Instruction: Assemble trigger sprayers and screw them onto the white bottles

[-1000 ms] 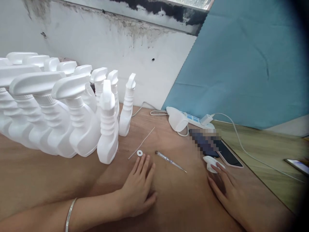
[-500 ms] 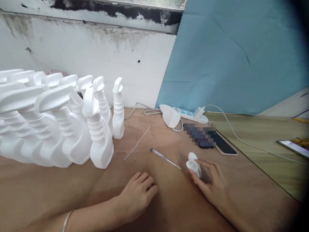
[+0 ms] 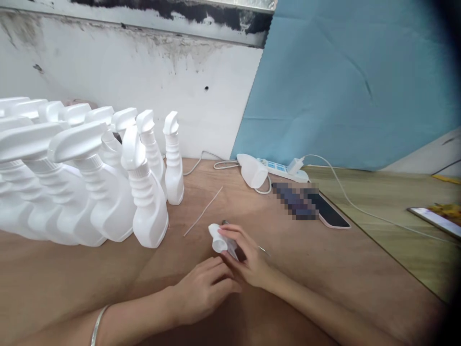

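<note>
My right hand [image 3: 248, 262] is closed round a white spray trigger head [image 3: 219, 238], held just above the brown table [image 3: 324, 269] with its round opening facing left. My left hand [image 3: 203, 293] rests on the table right below it, fingers curled in; whatever is inside them is hidden. The two hands almost touch. A thin white dip tube [image 3: 203, 211] lies on the table just beyond them. A clear-handled screwdriver [image 3: 264, 249] lies under my right hand, mostly covered.
Several white spray bottles [image 3: 144, 202] stand in rows at the left. A white power strip [image 3: 279, 169] with cables, a dark phone [image 3: 329, 211] and a second phone [image 3: 434, 221] lie to the right. A blue sheet [image 3: 342, 86] leans on the back wall.
My right hand picked up the trigger head from beside the phone and carried it left to my left hand. My left hand curled shut, and the small white washer near its fingertips is gone from sight.
</note>
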